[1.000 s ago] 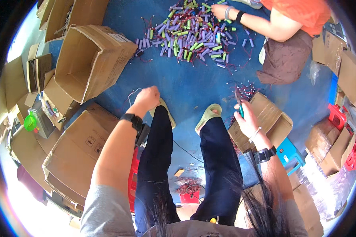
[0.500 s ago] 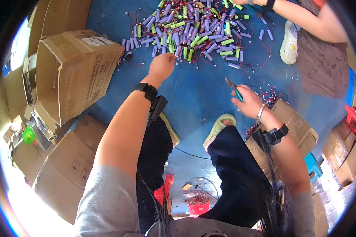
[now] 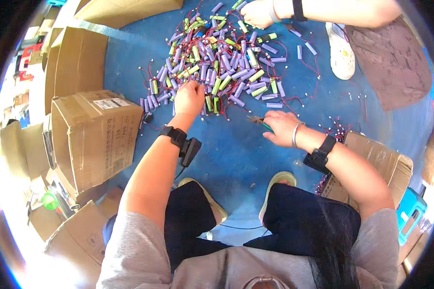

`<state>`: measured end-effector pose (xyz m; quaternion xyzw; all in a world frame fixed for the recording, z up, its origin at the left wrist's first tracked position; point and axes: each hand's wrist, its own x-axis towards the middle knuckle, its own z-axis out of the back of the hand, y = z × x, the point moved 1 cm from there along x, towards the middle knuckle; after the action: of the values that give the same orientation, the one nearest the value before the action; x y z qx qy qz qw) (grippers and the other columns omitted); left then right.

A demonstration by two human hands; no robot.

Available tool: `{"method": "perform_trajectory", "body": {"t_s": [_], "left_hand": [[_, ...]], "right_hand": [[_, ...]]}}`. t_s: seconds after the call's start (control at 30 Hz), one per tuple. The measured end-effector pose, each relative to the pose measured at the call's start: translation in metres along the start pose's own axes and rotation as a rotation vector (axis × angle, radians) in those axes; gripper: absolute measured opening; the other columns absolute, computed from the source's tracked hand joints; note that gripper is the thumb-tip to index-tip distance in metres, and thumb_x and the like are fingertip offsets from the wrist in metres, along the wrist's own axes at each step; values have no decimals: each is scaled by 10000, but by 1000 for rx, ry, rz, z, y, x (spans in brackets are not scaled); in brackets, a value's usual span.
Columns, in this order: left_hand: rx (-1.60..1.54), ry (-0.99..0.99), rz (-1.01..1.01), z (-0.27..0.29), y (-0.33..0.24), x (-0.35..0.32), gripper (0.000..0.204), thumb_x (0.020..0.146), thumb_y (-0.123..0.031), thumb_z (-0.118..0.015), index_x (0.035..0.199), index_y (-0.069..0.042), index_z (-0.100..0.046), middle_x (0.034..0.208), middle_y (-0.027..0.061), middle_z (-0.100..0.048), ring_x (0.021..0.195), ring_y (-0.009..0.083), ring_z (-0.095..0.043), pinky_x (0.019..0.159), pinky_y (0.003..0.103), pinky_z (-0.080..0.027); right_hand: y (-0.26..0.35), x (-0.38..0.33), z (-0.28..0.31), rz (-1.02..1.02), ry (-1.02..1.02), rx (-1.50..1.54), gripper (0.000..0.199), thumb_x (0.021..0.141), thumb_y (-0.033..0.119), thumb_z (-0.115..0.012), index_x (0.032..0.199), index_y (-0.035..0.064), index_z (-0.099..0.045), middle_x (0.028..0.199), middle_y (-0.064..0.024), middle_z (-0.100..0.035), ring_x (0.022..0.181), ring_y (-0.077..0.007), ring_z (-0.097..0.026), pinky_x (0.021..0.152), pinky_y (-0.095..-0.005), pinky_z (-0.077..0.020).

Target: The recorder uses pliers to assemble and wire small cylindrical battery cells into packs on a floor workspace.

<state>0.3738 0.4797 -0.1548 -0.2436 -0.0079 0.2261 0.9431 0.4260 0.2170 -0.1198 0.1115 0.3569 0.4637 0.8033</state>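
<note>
Left hand (image 3: 189, 98) at battery pile (image 3: 217, 62) edge, cutters (image 3: 260, 123) beside.

Brightly daylit, with blown-out glare far left of the left-hand fingers (image 3: 192, 89). Soft shadows beneath them on the blue floor (image 3: 236, 149). Sharp centrally; bent, dark-vignetted and colour-fringed at the rim.

We sit on a blue floor (image 3: 236, 154). Brown cardboard boxes (image 3: 99, 137) stand to our left and another carton (image 3: 381, 164) to our right. Bright light glares from the lower left.
</note>
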Motion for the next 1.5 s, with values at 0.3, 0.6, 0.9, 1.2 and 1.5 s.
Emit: {"method": "perform_trajectory", "body": {"t_s": [0.3,0.6,0.9,1.2,1.5], "left_hand": [[349,137,-388,7,-17,16,232,745,-276,-553,777,-47,-545,810,122,-552,793,293,-545,676,402,-448],[503,754,-220,19,-11,49,270,729,-260,-520,885,-64,-618,946,141,-595,876,291,-574,752,387,-461],[213,434,-471,20,-9,25,209,738,-231,-481,692,-37,-546,740,154,-586,688,330,-573,631,442,-459],[-34,427,-407,46,33,-9,210,750,-244,-507,714,-42,-551,709,165,-565,680,349,-549,606,435,-440],[-147,480,-327,82,71,-58,193,760,-229,-528,745,-40,-563,702,155,-576,685,341,-557,608,417,-440]], "right_hand": [[11,-40,75,-111,351,-62,321,766,325,-530,862,22,-576,938,-151,-527,912,-307,-518,780,-398,-418],[114,-160,203,8,-164,-267,273,679,245,-626,772,18,-506,881,-132,-482,850,-292,-483,728,-401,-399],[173,-237,55,-431,464,1415,204,814,194,-504,926,24,-520,910,-107,-580,830,-233,-561,711,-332,-432],[207,-207,26,-219,418,676,261,786,254,-494,933,39,-513,829,-149,-564,816,-324,-549,704,-404,-438],[204,-174,29,3,880,331,404,716,258,-528,1055,42,-493,931,-168,-583,823,-342,-555,723,-420,-444]]}}
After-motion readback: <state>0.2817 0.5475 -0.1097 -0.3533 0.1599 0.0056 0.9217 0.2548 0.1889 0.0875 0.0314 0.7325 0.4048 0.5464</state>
